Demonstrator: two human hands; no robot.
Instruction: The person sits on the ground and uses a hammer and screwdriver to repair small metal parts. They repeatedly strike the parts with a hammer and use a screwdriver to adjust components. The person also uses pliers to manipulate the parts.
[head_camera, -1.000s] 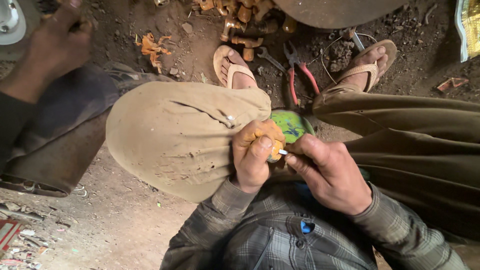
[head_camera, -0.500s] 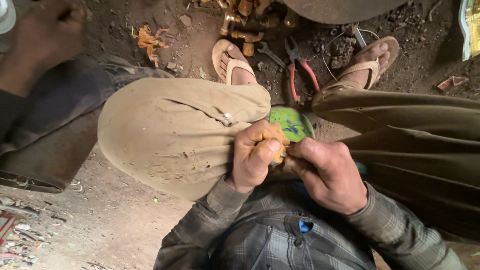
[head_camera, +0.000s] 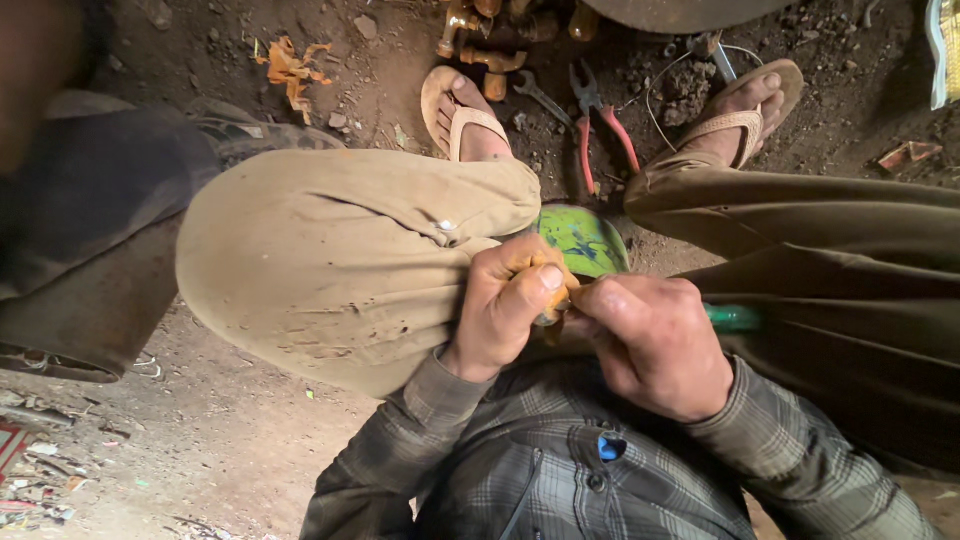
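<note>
At frame centre my left hand (head_camera: 505, 300) pinches a small orange piece (head_camera: 557, 297); my right hand (head_camera: 655, 345) grips a green-handled tool (head_camera: 732, 318) against it; work looks midway, piece not yet freed.

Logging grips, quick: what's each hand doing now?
Left hand: closed on a small orange piece.
Right hand: closed, pinching that piece; green handle beneath.
</note>
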